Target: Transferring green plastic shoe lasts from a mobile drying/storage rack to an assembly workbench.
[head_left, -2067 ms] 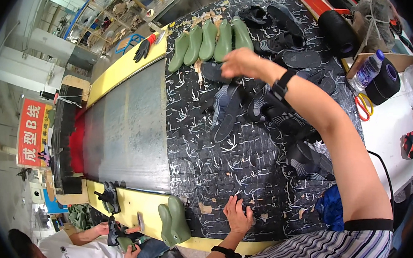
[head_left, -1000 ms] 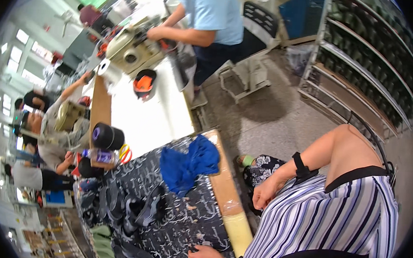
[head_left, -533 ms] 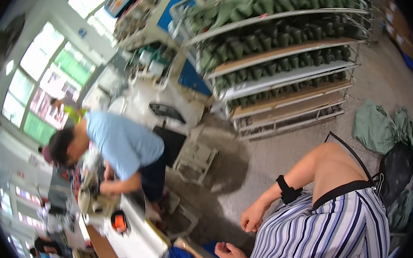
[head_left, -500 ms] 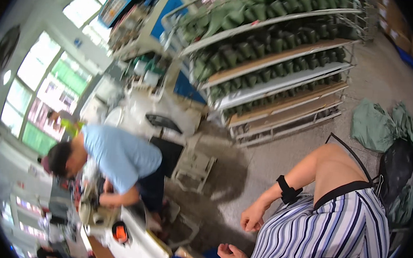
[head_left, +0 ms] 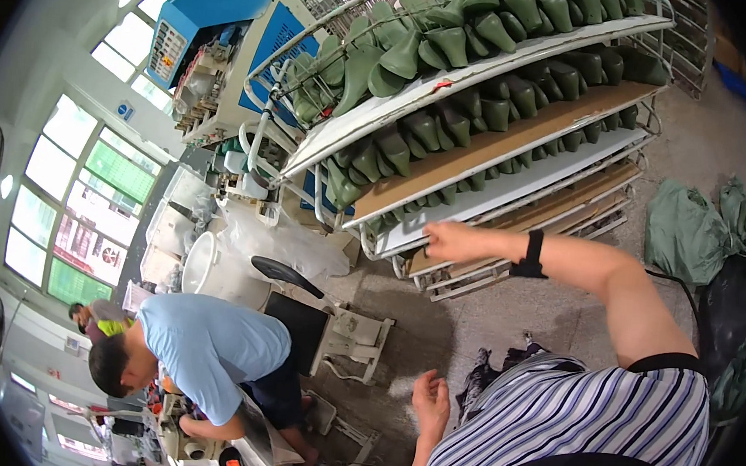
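Green rubber boots (head_left: pixel 458 38) fill a tall metal rack (head_left: pixel 483 167), and everything here is easiest placed against that rack. The boots lie on their sides in rows on its white and brown shelves, toes pointing outward, with the top shelf packed fullest.

The person's right hand (head_left: pixel 451 239) stretches out toward the rack's lower shelves, just in front of the shelf edge. The fingers look extended and nothing is in them, though the hand is blurred and I cannot tell whether it touches the shelf. A black band (head_left: pixel 531 254) sits on that wrist.

The left hand (head_left: pixel 431 404) hangs low, well apart from the rack, over the concrete floor (head_left: pixel 436 326). It is loosely open and empty, fingers slightly curled, beside the person's striped shirt (head_left: pixel 568 424).

To the right of the rack, a heap of green sacks (head_left: pixel 697 232) lies on the floor. To the left of the rack stands a blue machine (head_left: pixel 224 11) with pipes and hoses. Below the rack, toward the near side, a white plastic stool (head_left: pixel 351 345) sits on the floor, and beyond it a second person in a light blue shirt (head_left: pixel 210 352) bends over a bench, well away from the rack.
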{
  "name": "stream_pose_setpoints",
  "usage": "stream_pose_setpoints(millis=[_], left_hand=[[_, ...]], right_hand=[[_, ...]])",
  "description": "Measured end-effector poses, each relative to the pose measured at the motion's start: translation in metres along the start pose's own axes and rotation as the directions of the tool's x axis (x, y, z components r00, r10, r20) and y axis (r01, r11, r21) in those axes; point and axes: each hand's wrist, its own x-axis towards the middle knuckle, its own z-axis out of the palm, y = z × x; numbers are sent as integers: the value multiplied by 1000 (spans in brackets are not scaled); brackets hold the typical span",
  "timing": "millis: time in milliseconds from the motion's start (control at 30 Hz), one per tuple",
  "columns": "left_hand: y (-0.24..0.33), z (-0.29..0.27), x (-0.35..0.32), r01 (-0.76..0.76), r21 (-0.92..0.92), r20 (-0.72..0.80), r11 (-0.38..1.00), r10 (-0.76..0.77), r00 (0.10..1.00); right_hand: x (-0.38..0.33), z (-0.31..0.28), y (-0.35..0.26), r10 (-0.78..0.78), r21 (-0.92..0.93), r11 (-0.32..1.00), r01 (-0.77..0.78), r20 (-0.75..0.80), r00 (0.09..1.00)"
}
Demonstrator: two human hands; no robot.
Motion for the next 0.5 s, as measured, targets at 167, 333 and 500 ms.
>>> stream_pose_setpoints(millis=[167, 333, 500], left_hand=[[-5, -18, 35, 31, 22, 84, 999, -33, 996], [-26, -57, 77, 230, -40, 92, 972, -226, 970], [-23, -72, 120, 284, -77, 111, 956, -275, 955]], right_hand=[[108, -47, 1, -48, -311, 944, -111, -462, 885], [227, -57, -3, 292, -673, 636, -378, -243, 925], [254, -62, 38, 37, -726, 530, -438, -497, 867]])
